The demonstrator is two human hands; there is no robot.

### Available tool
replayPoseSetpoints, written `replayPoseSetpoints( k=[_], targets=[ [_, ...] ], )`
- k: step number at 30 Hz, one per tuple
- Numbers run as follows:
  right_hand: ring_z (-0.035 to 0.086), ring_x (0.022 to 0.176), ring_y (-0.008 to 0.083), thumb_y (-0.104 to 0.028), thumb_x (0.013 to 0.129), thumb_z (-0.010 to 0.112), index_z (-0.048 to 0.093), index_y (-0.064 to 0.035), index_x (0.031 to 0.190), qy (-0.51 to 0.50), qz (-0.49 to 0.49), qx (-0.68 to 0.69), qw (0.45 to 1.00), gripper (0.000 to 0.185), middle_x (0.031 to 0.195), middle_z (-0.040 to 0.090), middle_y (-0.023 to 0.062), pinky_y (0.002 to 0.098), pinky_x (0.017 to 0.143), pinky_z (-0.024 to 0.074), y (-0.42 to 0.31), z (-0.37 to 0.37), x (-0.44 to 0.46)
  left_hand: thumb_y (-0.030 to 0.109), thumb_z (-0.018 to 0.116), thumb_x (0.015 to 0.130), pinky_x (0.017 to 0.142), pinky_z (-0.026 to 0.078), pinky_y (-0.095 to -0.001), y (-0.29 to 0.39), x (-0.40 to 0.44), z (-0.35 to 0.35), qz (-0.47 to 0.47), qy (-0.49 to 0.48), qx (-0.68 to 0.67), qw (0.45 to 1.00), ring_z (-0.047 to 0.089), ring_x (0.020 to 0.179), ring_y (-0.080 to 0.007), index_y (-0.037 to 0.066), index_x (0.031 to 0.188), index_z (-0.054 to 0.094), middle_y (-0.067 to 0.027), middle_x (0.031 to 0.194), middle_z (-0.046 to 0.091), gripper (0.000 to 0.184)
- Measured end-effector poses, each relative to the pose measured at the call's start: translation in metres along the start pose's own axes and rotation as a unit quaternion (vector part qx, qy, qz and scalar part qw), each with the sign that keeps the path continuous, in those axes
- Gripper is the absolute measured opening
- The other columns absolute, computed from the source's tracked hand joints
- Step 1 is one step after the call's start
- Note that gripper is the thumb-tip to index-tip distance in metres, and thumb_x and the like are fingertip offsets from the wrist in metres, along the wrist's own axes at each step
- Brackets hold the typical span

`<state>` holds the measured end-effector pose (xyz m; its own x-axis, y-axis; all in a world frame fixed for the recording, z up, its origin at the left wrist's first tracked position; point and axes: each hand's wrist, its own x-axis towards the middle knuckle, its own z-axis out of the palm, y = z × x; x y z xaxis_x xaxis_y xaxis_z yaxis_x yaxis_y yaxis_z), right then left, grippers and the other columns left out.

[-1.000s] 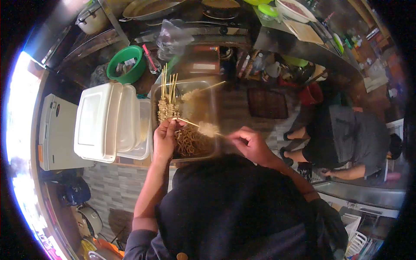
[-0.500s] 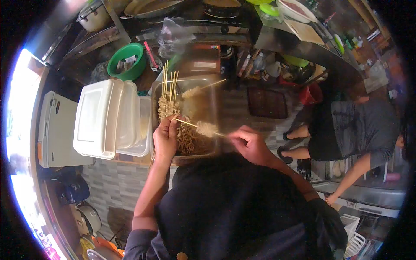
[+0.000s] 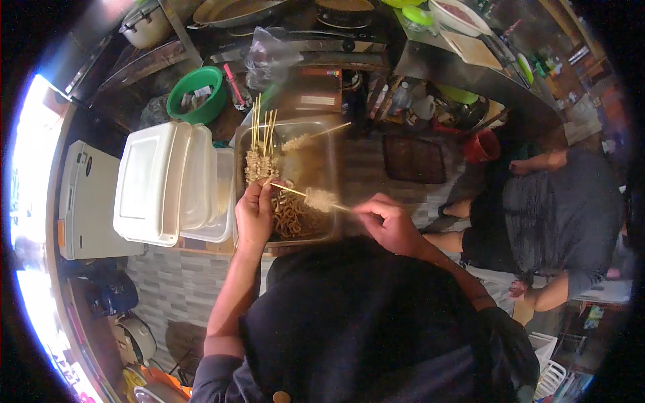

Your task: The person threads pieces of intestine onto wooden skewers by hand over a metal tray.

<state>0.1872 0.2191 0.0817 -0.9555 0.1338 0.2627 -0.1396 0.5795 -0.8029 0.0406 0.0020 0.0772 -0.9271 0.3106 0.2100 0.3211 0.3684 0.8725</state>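
A bamboo skewer threaded with pale, folded meat that looks like intestine [image 3: 321, 199] is held level over a metal tray [image 3: 334, 232]. My left hand [image 3: 255, 209] pinches one end of it, and my right hand [image 3: 384, 218] grips the other end, its fingers slightly blurred. Brown loose strips of the same sort of meat [image 3: 293, 218] lie in the near part of the tray. Several filled skewers [image 3: 259, 166] rest at the tray's far left. Another filled skewer [image 3: 296, 142] lies against the far rim, its bare stick pointing right.
White plastic containers [image 3: 148, 185] are stacked left of the tray. A green basin [image 3: 196, 94] and a plastic bag [image 3: 265, 60] are beyond it, below a stove with pans [image 3: 344, 12]. A co-worker in dark clothes [image 3: 547, 208] stands at the right, near a red bucket [image 3: 482, 146].
My hands and the skewer between them stay almost in place. The co-worker at the right has shifted, with the lower arm drawn in closer to the body and another hand now showing.
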Motion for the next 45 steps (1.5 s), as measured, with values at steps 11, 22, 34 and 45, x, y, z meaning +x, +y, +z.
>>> replayPoseSetpoints(
  k=[11, 22, 34, 45],
  targets=[
    [0.06, 0.073, 0.028, -0.002, 0.079, 0.064, 0.065, -0.0018, 0.09, -0.01, 0.036, -0.012, 0.999, 0.011, 0.079, 0.061, 0.0137, 0.0354, 0.063, 0.0469, -0.008, -0.005, 0.002, 0.016, 0.054, 0.091, 0.103, 0.031, -0.0496, -0.016, 0.0, 0.003, 0.054, 0.012, 0.143, 0.988, 0.059, 0.068, -0.0342, 0.009, 0.098, 0.063, -0.013, 0.068, 0.061, 0.014],
    [0.059, 0.076, 0.0322, -0.002, 0.079, 0.062, 0.063, -0.0027, 0.09, 0.004, 0.052, -0.04, 0.998, 0.011, 0.08, 0.06, 0.0157, 0.039, 0.065, 0.0468, -0.007, -0.001, 0.0, 0.01, 0.057, 0.084, 0.105, 0.021, -0.0592, -0.02, 0.001, 0.003, 0.094, -0.02, 0.29, 0.952, 0.063, 0.082, -0.0283, 0.009, 0.091, 0.062, -0.0104, 0.082, 0.066, 0.008],
    [0.058, 0.066, 0.0181, 0.001, 0.081, 0.062, 0.065, -0.0016, 0.09, 0.053, 0.001, -0.011, 0.999, 0.009, 0.079, 0.059, 0.01, 0.0291, 0.056, 0.0452, 0.001, 0.004, 0.003, 0.009, 0.062, 0.085, 0.087, 0.044, -0.0346, -0.001, -0.003, 0.005, -0.078, -0.128, 0.043, 0.988, 0.061, 0.073, -0.0222, 0.007, 0.104, 0.06, -0.0147, 0.084, 0.063, 0.019],
    [0.058, 0.069, 0.0231, -0.002, 0.079, 0.064, 0.066, -0.0025, 0.087, 0.0, 0.029, 0.026, 0.999, 0.009, 0.077, 0.059, 0.0108, 0.0324, 0.058, 0.0454, 0.007, -0.009, 0.004, 0.007, 0.06, 0.089, 0.078, 0.043, -0.0231, -0.014, 0.005, -0.009, -0.176, -0.076, -0.204, 0.96, 0.056, 0.082, -0.0082, 0.0, 0.099, 0.061, -0.0035, 0.088, 0.065, 0.012]
  ],
)
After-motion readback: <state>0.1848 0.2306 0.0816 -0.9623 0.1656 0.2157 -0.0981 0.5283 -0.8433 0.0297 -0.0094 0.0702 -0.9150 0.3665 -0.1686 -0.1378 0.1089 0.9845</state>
